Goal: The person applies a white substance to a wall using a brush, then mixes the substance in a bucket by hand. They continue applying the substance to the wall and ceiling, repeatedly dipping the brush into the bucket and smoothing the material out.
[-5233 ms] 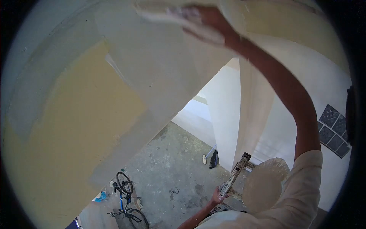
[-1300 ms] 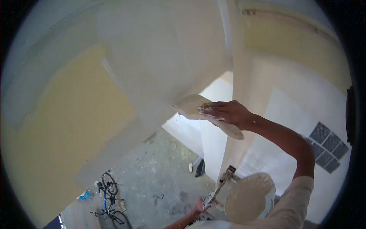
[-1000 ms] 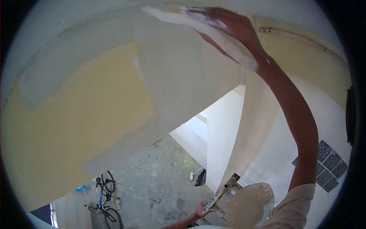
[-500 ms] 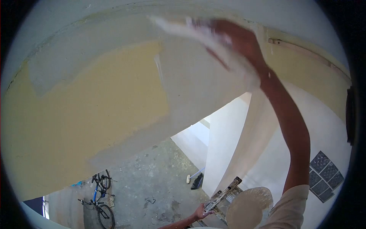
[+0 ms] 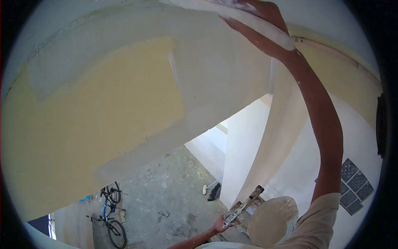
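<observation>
Right hand: Raised at the top of the view, the right hand [image 5: 267, 11], its fingers smeared white, closes around a pale, flat plate [image 5: 259, 25] seen nearly edge-on. Whether the plate touches the wall cannot be told; the far fingertips run out at the top edge.

Left hand: Well below, the left hand [image 5: 221, 225] closes on the stained, spattered top of a ladder [image 5: 246, 205], white smears on its fingers.

Tub: Just beside the ladder, to the right of the left hand, sits a round tub [image 5: 286, 201] with beige material inside, near the person's beige sleeve [image 5: 325, 211].

Wall: Below and left of the right hand spreads a wall [image 5: 103, 112], yellow with broad gray patches along its upper, right and lower parts.

Floor: Left of the left hand, a blue-and-black bicycle [image 5: 108, 212] is on the stained concrete floor [image 5: 155, 186]; above the left hand, a broom [image 5: 214, 192] with dark bristles is near the foot of a white wall.

Tiles: Dark panels [image 5: 356, 184] show against a pale wall, right of the raised arm.
</observation>
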`<state>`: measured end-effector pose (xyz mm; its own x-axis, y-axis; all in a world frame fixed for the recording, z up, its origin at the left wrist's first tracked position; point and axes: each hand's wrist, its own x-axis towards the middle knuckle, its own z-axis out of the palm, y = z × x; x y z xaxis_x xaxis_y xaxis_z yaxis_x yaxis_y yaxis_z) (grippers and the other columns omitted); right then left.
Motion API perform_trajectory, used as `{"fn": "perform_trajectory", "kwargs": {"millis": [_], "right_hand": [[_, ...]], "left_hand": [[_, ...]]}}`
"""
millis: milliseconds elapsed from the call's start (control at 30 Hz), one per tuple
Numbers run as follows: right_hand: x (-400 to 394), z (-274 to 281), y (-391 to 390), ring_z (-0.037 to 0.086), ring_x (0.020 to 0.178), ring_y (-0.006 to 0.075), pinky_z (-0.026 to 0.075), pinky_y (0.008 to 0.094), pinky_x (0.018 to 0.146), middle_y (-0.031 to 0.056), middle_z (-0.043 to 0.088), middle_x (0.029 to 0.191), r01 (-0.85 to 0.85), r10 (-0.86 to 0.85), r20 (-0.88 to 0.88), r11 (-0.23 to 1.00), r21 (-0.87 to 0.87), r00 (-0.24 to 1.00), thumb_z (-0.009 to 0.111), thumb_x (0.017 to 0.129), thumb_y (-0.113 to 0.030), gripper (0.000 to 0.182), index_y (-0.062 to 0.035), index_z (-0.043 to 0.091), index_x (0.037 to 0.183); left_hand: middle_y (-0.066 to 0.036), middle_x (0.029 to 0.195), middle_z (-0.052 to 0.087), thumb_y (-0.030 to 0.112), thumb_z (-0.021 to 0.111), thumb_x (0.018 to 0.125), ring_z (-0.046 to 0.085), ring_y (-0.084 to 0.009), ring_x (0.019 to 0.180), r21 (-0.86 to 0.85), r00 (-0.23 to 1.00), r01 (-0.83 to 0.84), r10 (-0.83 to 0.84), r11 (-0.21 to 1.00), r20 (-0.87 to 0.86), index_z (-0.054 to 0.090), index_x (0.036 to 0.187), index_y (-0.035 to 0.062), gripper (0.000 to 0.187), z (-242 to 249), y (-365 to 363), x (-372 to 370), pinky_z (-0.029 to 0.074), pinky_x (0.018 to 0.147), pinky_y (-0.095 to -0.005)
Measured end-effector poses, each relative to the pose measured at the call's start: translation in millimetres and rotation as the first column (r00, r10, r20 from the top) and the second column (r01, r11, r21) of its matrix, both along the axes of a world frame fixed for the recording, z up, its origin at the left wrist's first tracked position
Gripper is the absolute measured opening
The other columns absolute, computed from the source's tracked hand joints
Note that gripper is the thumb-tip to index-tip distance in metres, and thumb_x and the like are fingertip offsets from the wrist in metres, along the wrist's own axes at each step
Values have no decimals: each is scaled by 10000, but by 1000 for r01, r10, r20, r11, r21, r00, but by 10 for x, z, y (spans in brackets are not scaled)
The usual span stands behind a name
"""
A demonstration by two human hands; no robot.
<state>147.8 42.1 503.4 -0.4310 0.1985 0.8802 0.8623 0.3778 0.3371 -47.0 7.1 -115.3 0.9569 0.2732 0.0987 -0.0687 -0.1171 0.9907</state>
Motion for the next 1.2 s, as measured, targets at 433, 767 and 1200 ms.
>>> {"fn": "perform_trajectory", "kwargs": {"millis": [433, 767, 1200], "right_hand": [[-18, -1313, 156, 610, 916, 201, 542, 314, 722, 67, 548, 1155, 159, -123, 158, 957, -241, 980, 581, 767, -146, 405, -126, 498, 1163], [74, -2472, -131, 552, 1027, 202, 526, 307, 767, 26, 537, 1156, 148, -28, 245, 859, -490, 969, 543, 787, -132, 345, -98, 505, 1128], [416, -184, 73, 598, 926, 177, 484, 292, 789, 75, 590, 1094, 241, -211, 127, 917, -317, 969, 599, 795, -145, 327, -90, 565, 1116]], "left_hand": [[-150, 972, 596, 386, 671, 719, 545, -237, 903, 49, 1000, -14, 14, 999, -5, 524, 1068, -9, 548, 198, -1, -4, 397, 837, -339], [-113, 866, 594, 368, 698, 706, 524, -169, 818, 62, 997, -81, 81, 995, -6, 528, 1041, -10, 533, -142, 1, 37, 416, 775, -318], [-122, 973, 587, 435, 644, 729, 541, -240, 865, 57, 1000, -4, 4, 998, 14, 536, 1054, 18, 540, 5, 14, 17, 405, 808, -346]]}}
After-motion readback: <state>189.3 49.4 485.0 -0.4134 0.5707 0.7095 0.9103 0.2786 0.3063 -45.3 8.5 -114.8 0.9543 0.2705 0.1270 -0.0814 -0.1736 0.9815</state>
